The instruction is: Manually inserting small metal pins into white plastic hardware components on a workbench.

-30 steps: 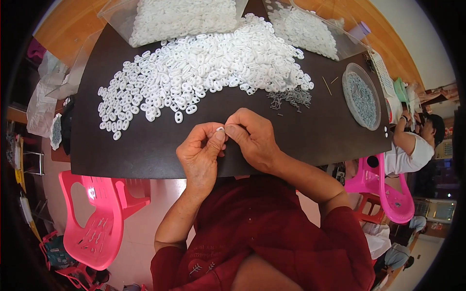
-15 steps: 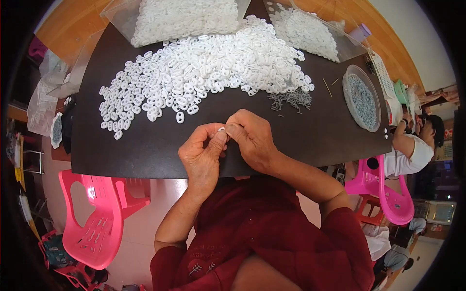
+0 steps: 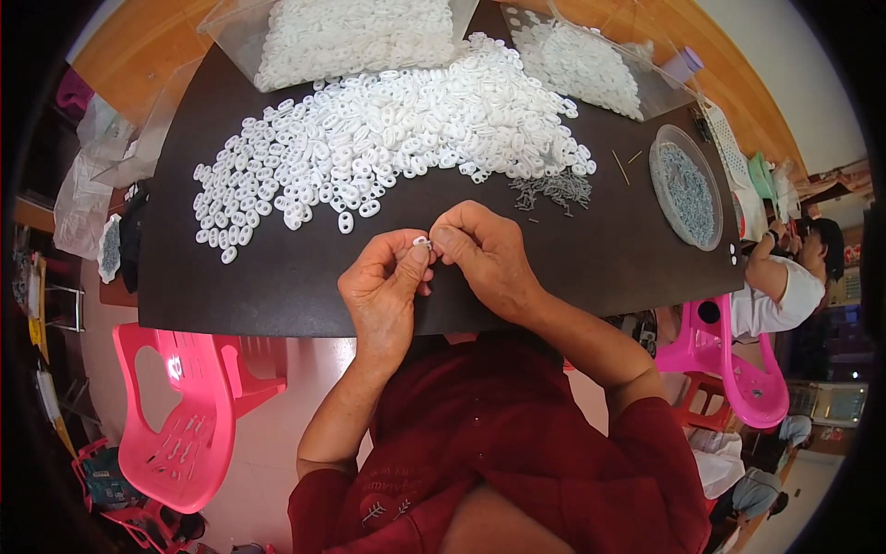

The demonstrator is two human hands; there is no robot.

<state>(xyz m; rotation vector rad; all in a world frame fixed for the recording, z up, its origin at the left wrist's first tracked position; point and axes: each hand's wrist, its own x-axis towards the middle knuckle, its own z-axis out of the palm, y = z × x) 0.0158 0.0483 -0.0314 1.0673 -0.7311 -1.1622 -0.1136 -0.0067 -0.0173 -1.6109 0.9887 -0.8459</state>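
Note:
My left hand pinches a small white oval plastic piece with two holes between thumb and fingers, just above the table's near edge. Close against it, my right hand has its thumb and forefinger pressed together at the piece's right side. Whatever sits in that right pinch is too small to make out. Beyond my hands spreads a big heap of matching white oval pieces. At the heap's right front lies a small pile of short grey pins.
On the dark table stand a round clear tub of grey pins at right and two clear containers of white pieces at the back. Two thin sticks lie near the tub. A pink chair is at left; another person sits at right.
My right hand has shifted slightly right, its fingertips drawing a little away from the left ones. More of the white piece now shows in my left fingers.

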